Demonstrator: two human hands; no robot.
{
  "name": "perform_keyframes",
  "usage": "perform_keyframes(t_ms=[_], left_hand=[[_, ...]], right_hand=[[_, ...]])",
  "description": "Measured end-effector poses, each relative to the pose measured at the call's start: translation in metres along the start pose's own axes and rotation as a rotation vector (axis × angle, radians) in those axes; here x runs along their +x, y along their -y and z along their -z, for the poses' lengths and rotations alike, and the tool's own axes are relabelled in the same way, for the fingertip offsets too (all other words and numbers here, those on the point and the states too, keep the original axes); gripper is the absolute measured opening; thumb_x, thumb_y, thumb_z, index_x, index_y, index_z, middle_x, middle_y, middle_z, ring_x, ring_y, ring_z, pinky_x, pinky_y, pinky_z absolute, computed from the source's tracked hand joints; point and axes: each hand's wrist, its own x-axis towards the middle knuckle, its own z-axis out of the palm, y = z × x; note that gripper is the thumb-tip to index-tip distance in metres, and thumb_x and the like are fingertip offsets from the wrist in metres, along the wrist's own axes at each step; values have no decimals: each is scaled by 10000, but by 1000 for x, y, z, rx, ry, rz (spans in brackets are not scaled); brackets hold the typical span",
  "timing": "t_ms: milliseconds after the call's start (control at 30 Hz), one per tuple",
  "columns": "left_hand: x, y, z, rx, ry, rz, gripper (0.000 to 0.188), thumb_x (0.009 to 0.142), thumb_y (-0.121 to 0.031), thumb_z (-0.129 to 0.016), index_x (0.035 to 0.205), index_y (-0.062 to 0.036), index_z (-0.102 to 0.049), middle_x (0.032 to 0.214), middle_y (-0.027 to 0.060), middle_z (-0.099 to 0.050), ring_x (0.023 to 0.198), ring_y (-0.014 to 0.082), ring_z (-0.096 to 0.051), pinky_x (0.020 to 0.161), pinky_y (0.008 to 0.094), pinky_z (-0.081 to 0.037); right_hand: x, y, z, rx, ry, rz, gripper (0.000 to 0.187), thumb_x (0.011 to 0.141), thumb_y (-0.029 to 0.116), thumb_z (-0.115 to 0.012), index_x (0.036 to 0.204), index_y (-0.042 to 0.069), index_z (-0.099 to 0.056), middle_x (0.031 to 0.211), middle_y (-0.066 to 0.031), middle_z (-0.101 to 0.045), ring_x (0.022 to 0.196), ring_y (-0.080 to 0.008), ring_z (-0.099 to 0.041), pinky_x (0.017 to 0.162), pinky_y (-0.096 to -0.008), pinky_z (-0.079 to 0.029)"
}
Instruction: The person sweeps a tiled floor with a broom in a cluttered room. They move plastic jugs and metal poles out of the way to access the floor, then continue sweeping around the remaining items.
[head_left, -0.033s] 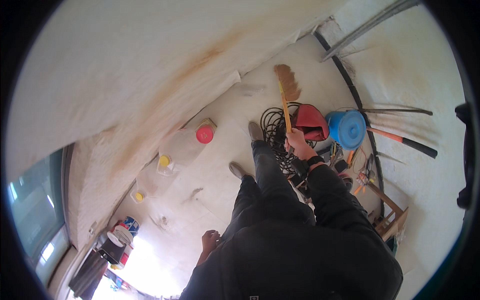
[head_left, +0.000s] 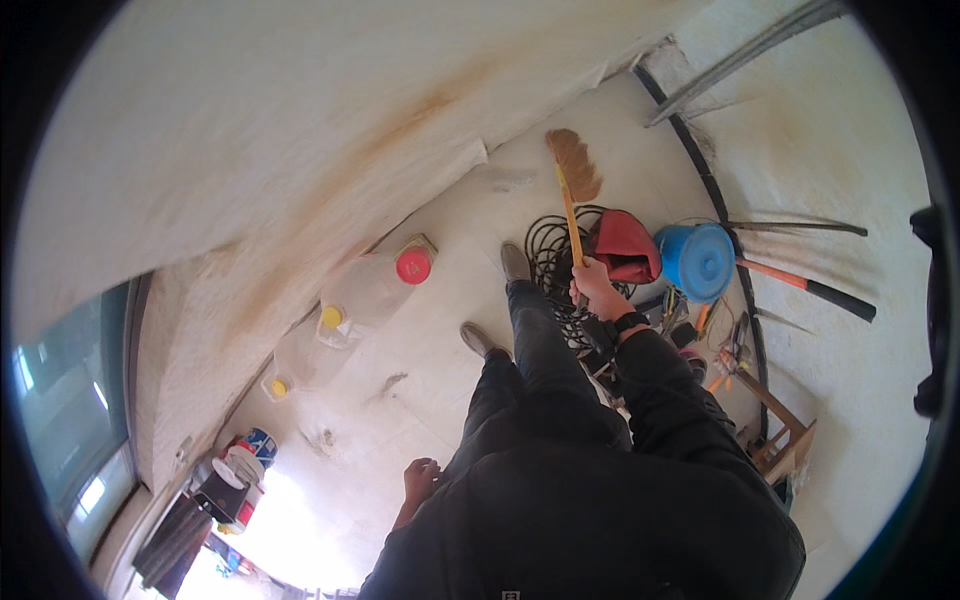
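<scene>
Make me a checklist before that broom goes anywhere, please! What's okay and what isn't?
1. Right hand closed around the yellow-handled broom with tan bristles: ok.
2. Left hand away from the broom: ok, it is down by the body.
3. Space beside the broom clear: not ok; the loose coil of thin black tubing or cable and the red, soft-looking bag are close by.
4. Left grey shoe apart from the coil: ok.
5. Right grey shoe apart from the coil: cannot tell, they look very close.
6. Bristles touching the pale floor: cannot tell from above.
</scene>
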Motion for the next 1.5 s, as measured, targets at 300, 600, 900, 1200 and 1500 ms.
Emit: perform_keyframes(t_ms=[300, 600, 900, 1200, 1500], left_hand=[[-3, 111, 24, -94, -90, -54, 347, 892, -199, -690, 1100, 74, -644, 893, 179, -726, 771, 200, -700, 654, 322, -565], [-33, 205, 32, -131, -99, 34, 323, 889, -184, -687, 1091, 65, -648, 879, 158, -721, 777, 195, -693, 660, 321, -557], [-35, 240, 9, -341, -32, 93, 348, 893, -192, -677, 1126, 62, -626, 940, 164, -708, 780, 188, -688, 632, 315, -552], [-52, 241, -46, -224, -92, -2, 353, 869, -203, -695, 1101, 61, -664, 902, 180, -735, 820, 203, -707, 713, 317, -559], [-89, 277, -106, -229, -150, 95, 352, 862, -226, -706, 1069, 58, -685, 924, 208, -741, 812, 235, -726, 727, 341, -577]], right_hand=[[-58, -31, -66, -377, 115, 50, 90, 949, 63, -483, 1029, 38, -516, 602, -38, -487, 447, -165, -515, 395, -341, -420], [-98, -62, -81, -677, 240, 54, 235, 906, 40, -505, 1127, -27, -546, 621, -63, -522, 449, -176, -541, 398, -343, -426], [-164, -46, -67, -1120, 381, -92, 503, 915, 93, -541, 1407, 2, -490, 638, -38, -540, 462, -142, -536, 405, -323, -430], [-198, -78, 31, -1327, 232, 729, 493, 880, 112, -562, 1352, -29, -536, 861, -160, -684, 605, -217, -638, 590, -369, -517], [-75, -119, -54, -1044, 55, 300, 414, 911, 158, -568, 1305, 30, -584, 986, -246, -700, 867, -389, -704, 722, -440, -561]])
